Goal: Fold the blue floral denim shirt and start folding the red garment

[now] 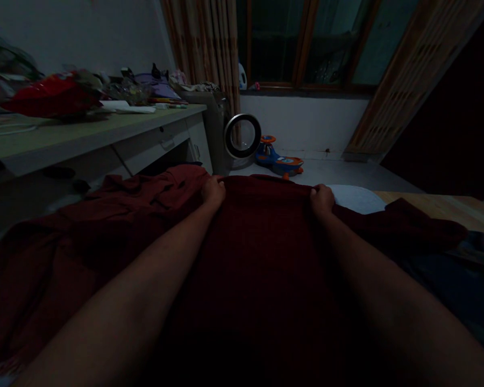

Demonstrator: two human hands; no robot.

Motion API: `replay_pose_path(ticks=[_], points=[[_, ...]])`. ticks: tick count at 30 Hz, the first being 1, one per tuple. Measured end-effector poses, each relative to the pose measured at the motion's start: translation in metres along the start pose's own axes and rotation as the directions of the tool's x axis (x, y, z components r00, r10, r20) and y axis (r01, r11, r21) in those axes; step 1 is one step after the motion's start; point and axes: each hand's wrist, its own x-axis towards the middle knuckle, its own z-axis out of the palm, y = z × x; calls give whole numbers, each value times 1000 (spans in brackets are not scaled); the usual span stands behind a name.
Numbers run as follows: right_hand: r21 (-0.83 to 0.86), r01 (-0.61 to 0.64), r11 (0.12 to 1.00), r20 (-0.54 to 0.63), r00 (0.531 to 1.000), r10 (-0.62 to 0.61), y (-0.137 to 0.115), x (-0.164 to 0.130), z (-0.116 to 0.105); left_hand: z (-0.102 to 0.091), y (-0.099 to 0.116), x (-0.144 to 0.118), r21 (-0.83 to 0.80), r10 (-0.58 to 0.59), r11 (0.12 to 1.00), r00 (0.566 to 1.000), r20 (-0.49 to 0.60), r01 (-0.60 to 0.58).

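Observation:
A dark red garment (262,252) lies spread in front of me, filling most of the lower view in dim light. My left hand (213,192) grips its far edge left of centre, fingers curled over the cloth. My right hand (321,198) pinches the same far edge further right. Both forearms stretch out over the fabric. More of the red cloth bunches in folds to the left (116,204). A sleeve-like part trails off to the right (411,226).
A long desk (105,134) with drawers stands at the left, piled with bags and clutter. A round black-rimmed fan (242,136) and a blue and orange ride-on toy (280,159) sit on the floor below a curtained window (306,43). Wooden surface (447,207) at right.

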Motion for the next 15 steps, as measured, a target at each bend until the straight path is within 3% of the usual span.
replay_pose_path(ticks=[2,5,7,9,11,13,15], points=[[35,-10,999,-66,998,12,-3,-10,2,4,0,-9,25,1,1000,1000,-10,0],[11,79,997,-26,997,-79,-12,-35,9,16,9,-32,140,18,990,998,58,-26],[-39,184,982,-28,982,-185,-21,-52,14,27,20,-49,232,149,961,988,30,-152],[-78,328,941,26,945,-327,-30,-66,19,40,30,-63,268,339,899,938,79,-347],[-100,443,891,170,890,-423,-37,-73,23,52,34,-71,253,482,810,846,228,-530],[-131,466,875,318,856,-409,-37,-72,26,59,31,-72,214,499,771,777,383,-600],[-180,428,886,395,856,-333,-31,-66,27,60,20,-68,205,439,790,766,470,-578]])
